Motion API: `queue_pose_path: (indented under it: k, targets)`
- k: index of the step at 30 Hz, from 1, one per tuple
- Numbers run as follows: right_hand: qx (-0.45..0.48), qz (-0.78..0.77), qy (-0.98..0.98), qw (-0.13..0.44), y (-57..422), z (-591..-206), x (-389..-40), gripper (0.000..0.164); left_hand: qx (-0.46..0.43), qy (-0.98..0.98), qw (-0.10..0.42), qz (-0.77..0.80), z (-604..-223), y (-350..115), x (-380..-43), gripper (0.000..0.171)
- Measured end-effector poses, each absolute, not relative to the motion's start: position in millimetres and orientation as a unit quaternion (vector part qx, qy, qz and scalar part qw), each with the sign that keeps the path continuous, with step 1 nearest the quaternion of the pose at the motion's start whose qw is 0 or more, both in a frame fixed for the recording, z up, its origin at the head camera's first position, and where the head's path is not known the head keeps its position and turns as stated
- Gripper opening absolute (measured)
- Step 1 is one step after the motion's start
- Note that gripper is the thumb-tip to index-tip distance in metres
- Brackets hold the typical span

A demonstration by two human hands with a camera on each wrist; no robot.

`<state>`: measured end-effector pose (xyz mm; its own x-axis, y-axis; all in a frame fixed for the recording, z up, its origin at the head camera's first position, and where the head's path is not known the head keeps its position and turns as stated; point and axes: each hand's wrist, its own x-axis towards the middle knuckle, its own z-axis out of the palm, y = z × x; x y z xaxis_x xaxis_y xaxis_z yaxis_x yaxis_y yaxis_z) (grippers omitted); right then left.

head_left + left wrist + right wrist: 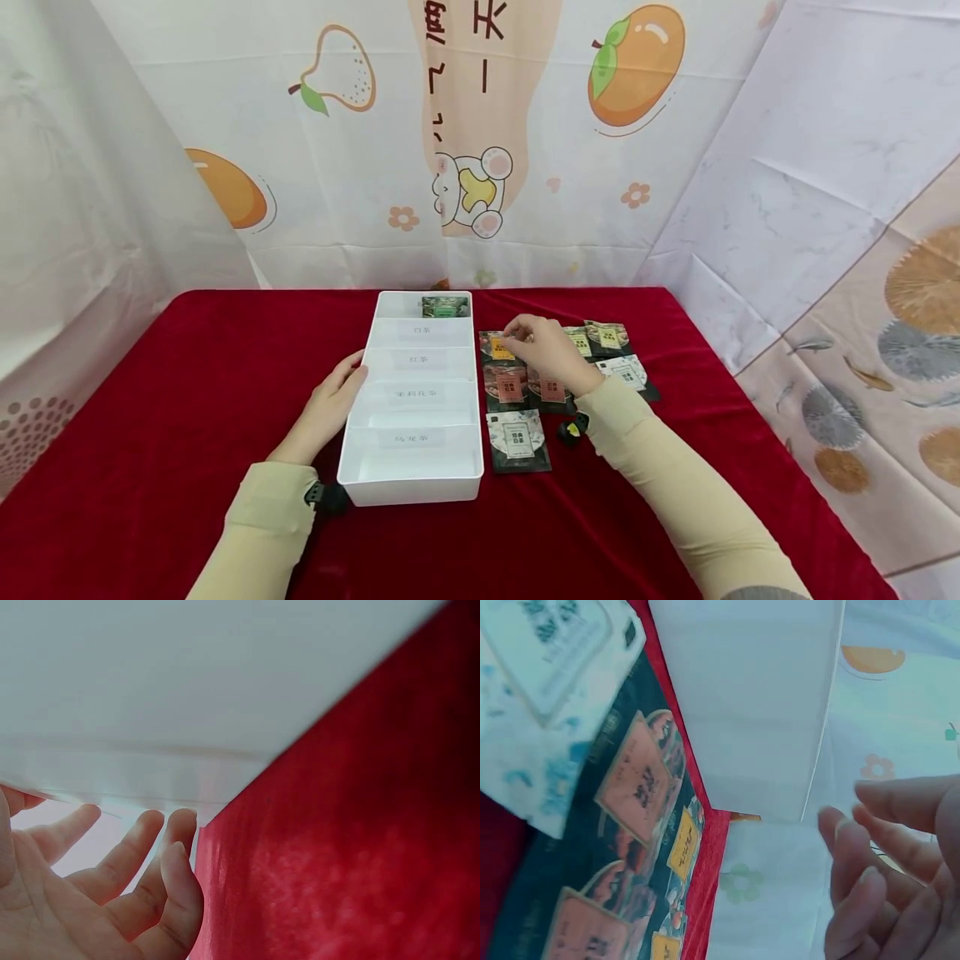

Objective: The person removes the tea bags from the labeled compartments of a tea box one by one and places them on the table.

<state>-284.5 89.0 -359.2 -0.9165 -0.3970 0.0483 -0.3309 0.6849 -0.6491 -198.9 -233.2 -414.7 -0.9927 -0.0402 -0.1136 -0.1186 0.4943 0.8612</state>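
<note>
My left hand (330,404) rests along the left side of a white divided box (408,493). In the left wrist view its fingertips (154,819) meet the box's outer wall. My right hand (551,350) hovers over the flat packets right of the box, near one with an orange label (497,345). Its fingers are loosely bent, and nothing shows between them in the right wrist view. Two packets with red labels (504,390) lie below it, and a white-and-black packet (519,443) lies nearest me. A green packet (444,307) is in the box's farthest compartment.
More packets, with pale green labels (609,336) and a white front (626,372), lie right of my right hand. Paper labels (415,439) mark the box's compartments. A red cloth (247,375) covers the table, and a printed curtain (337,200) hangs behind its far edge.
</note>
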Motion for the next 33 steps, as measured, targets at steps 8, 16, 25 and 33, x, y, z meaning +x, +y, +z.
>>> queue_pose_path:
  k: [8,16,25,33]
  targets:
    - [-0.169,-0.381,0.909,0.026,70.4,-353.3,-311.2,0.021,-0.046,0.862,0.036,0.503,-414.2,-231.5,-199.6,0.061]
    - [-0.168,-0.355,0.920,-0.008,48.9,-357.0,-332.8,0.029,-0.045,0.864,0.032,0.500,-414.8,-229.5,-200.8,0.060]
    - [-0.173,-0.297,0.939,-0.027,26.3,-361.7,-348.4,0.029,-0.048,0.864,0.027,0.501,-416.9,-230.5,-201.8,0.058]
    - [-0.187,-0.238,0.953,-0.033,9.4,-364.2,-351.9,0.030,-0.051,0.863,0.026,0.502,-416.3,-231.5,-200.7,0.058]
